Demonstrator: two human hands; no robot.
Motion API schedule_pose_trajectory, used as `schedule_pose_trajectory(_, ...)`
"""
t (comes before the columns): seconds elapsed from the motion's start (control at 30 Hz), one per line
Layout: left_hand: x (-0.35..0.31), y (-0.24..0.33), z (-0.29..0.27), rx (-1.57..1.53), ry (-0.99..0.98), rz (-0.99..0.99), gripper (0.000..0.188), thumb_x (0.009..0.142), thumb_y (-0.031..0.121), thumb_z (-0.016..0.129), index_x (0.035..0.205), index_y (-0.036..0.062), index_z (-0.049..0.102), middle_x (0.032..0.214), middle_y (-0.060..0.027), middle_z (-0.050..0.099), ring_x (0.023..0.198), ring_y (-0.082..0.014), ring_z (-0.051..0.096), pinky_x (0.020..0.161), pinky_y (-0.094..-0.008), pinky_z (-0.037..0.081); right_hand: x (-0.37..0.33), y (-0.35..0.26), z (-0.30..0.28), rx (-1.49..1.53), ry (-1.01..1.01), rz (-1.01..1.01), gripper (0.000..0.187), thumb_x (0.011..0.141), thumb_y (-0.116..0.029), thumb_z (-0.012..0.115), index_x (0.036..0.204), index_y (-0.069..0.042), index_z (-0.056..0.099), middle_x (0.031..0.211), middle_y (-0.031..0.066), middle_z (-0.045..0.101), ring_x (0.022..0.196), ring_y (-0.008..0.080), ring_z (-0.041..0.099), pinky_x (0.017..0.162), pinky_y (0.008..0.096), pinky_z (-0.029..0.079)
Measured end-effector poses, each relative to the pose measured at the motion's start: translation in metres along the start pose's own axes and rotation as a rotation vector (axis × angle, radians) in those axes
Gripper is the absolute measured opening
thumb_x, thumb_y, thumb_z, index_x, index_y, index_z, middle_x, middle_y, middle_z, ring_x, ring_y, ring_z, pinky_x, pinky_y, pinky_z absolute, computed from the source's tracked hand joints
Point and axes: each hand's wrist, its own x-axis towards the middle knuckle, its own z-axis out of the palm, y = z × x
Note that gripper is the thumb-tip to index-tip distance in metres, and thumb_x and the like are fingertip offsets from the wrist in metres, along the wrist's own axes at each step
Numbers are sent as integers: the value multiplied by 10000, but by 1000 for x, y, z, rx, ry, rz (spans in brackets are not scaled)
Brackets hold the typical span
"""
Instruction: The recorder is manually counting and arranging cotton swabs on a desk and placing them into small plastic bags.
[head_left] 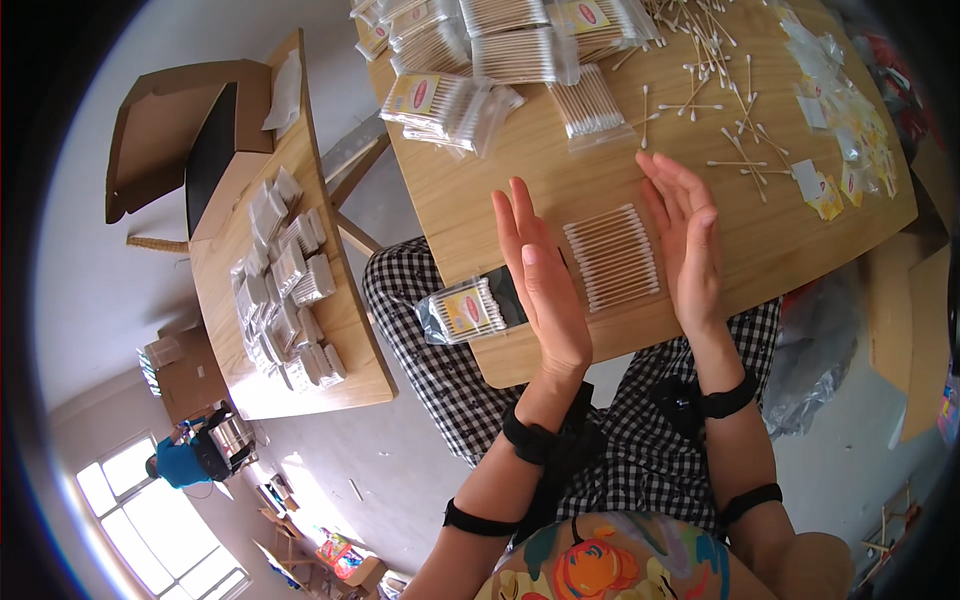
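Observation:
A neat row of cotton swabs [613,258] lies side by side on the wooden table in front of me. My left hand [545,290] stands on edge at its left, fingers stretched out and palm turned inward. Facing it from the right side of the row is my right hand [688,245], its fingers extended too. Neither hand holds anything; whether they touch the swab ends I cannot tell. Left of my left hand, at the table's near edge, sits a bagged pack of swabs [468,312] with a yellow card, beside a dark flat item partly hidden by that hand.
Bagged swab packs [510,55] are piled at the far side. Loose swabs [745,125] scatter at the far right, near clear bags and yellow cards [860,150]. A second table [340,375] at left bears many packs and an open cardboard box [150,130]. Another person [185,455] is far off.

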Motion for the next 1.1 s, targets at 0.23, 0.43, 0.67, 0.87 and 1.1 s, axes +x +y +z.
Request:
schedule_pose_trajectory(0.23, -5, 3, -2, 25, -121, 13, 754, 1064, 475, 398, 1629, 76, 97, 1687, -196, 134, 1575, -291, 56, 1273, -421, -12, -7, -1, 7, 14, -39, 27, 717, 1074, -571, 307, 1457, 29, 393, 1485, 218, 463, 1442, 300, 391, 1225, 436, 252)
schedule_pose_trajectory(0.43, -26, 14, -10, 929, -463, 324, 878, 968, 354, 608, 1580, -73, 146, 1647, -288, 181, 1552, -406, 135, 1250, -525, 143, -5, 4, -23, 59, 150, -16, 610, 1101, -483, 325, 1425, 23, 427, 1457, 213, 484, 1398, 280, 452, 1178, 422, 347)
schedule_pose_trajectory(0.67, -58, 5, 6, 1275, -745, 387, 903, 856, 366, 722, 1527, -86, 320, 1621, -259, 289, 1527, -383, 256, 1226, -484, 251, -9, -22, -27, -146, 298, -29, 333, 1072, -219, 514, 1285, 28, 584, 1227, 148, 644, 1158, 247, 635, 1003, 367, 494)
schedule_pose_trajectory(0.87, -76, 10, -14, 1068, -931, 383, 865, 840, 277, 734, 1526, -71, 335, 1617, -216, 325, 1515, -343, 301, 1212, -446, 313, -25, -46, -60, -287, 273, 146, 236, 1019, -129, 608, 1218, -4, 623, 1127, 83, 664, 1002, 152, 633, 852, 280, 496)
schedule_pose_trajectory(1.1, -74, 13, -24, 945, -920, 369, 839, 841, 236, 732, 1519, -73, 346, 1601, -217, 350, 1500, -347, 331, 1203, -429, 336, -28, -69, -36, -387, 42, 341, 127, 982, -71, 655, 1095, -16, 638, 1002, 13, 634, 885, 66, 575, 761, 231, 473)
